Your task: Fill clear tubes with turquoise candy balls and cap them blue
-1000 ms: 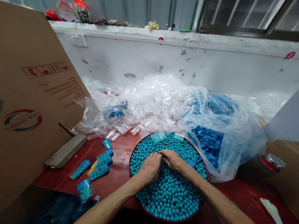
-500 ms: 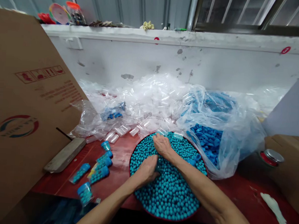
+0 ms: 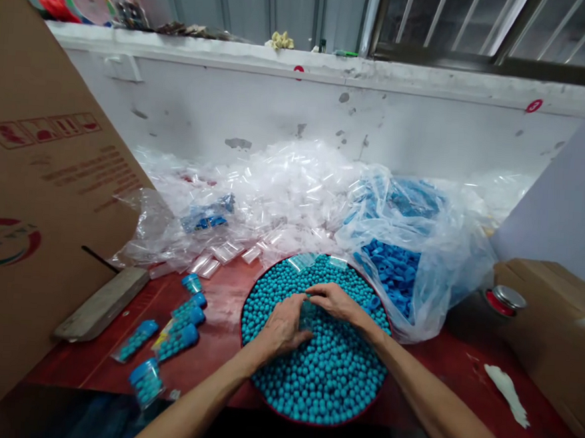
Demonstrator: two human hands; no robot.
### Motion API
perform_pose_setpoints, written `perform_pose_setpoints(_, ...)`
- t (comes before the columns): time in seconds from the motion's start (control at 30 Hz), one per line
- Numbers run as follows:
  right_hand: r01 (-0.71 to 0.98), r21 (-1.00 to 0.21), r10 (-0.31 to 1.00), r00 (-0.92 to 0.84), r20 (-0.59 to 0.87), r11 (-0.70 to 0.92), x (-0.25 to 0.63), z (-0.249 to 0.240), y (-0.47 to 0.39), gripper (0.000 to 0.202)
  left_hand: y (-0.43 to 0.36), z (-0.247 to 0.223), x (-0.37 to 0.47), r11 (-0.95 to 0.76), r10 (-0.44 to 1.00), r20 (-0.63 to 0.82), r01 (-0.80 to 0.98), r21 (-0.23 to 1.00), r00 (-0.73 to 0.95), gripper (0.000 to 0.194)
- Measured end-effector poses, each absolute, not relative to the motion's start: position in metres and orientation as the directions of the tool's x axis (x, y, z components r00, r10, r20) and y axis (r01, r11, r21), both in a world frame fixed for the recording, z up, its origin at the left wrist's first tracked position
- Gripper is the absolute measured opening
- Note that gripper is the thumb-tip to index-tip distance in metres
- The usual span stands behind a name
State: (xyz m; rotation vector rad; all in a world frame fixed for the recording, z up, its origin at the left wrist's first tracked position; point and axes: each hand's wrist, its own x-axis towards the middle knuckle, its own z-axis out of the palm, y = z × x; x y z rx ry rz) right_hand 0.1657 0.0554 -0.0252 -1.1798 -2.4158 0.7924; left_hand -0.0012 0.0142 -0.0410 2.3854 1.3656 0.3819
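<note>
A round red basin (image 3: 244, 302) is filled with small turquoise balls (image 3: 331, 375). Over its middle, my left hand (image 3: 281, 325) is closed round a small clear plastic container (image 3: 308, 315), partly hidden by the fingers. My right hand (image 3: 337, 303) meets it at the container's top, its fingers bent together; anything pinched in them is hidden. Blue caps (image 3: 374, 303) lie on the balls at the right of the basin. Clear empty tubes (image 3: 301, 262) rest on the balls at the far rim.
Several filled, blue-capped containers (image 3: 179, 334) lie left of the basin. Behind are a heap of clear tubes (image 3: 299, 186) and a bag of blue caps (image 3: 394, 266). A cardboard box (image 3: 49, 182) and a grey block (image 3: 103, 302) stand left; a lidded jar (image 3: 507, 299) and another box (image 3: 550, 330) stand right.
My right hand has drawn back from the far side of the basin to the container in my left hand. The camera view has shifted slightly to the right.
</note>
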Motion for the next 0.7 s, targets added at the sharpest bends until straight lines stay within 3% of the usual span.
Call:
perform_pose_setpoints(0.07, 0.673, -0.561, 0.835, -0.547, 0.063, 0.482, 0.171, -0.023, 0.060, 0.026, 0.014, -0.035, 0.002, -0.426, 0.885, 0.015, 0.799, 0.425, 0.465, 0.085)
perform_pose_setpoints(0.17, 0.860, -0.342, 0.925, -0.348, 0.152, 0.380, 0.181, -0.016, 0.076, 0.026, 0.017, -0.026, 0.005, -0.394, 0.878, -0.103, 0.829, 0.398, 0.467, 0.100)
perform_pose_setpoints(0.27, 0.938, -0.251, 0.962, -0.195, 0.193, 0.240, 0.189, -0.013, 0.098, 0.030, 0.025, -0.023, 0.002, -0.393, 0.843, -0.175, 0.804, 0.446, 0.509, 0.102)
perform_pose_setpoints(0.33, 0.957, -0.215, 0.971, -0.158, 0.179, 0.195, 0.192, -0.014, 0.108, 0.027, 0.029, -0.025, 0.000, -0.419, 0.829, -0.150, 0.776, 0.472, 0.539, 0.093)
perform_pose_setpoints(0.53, 0.947, -0.188, 0.962, -0.237, 0.133, 0.259, 0.193, -0.014, 0.092, 0.020, 0.021, -0.039, -0.002, -0.493, 0.848, 0.044, 0.755, 0.432, 0.528, 0.066)
perform_pose_setpoints(0.7, 0.850, -0.324, 0.905, -0.422, 0.050, 0.415, 0.178, -0.012, 0.071, 0.017, 0.015, -0.047, -0.001, -0.558, 0.827, 0.183, 0.734, 0.388, 0.532, 0.062)
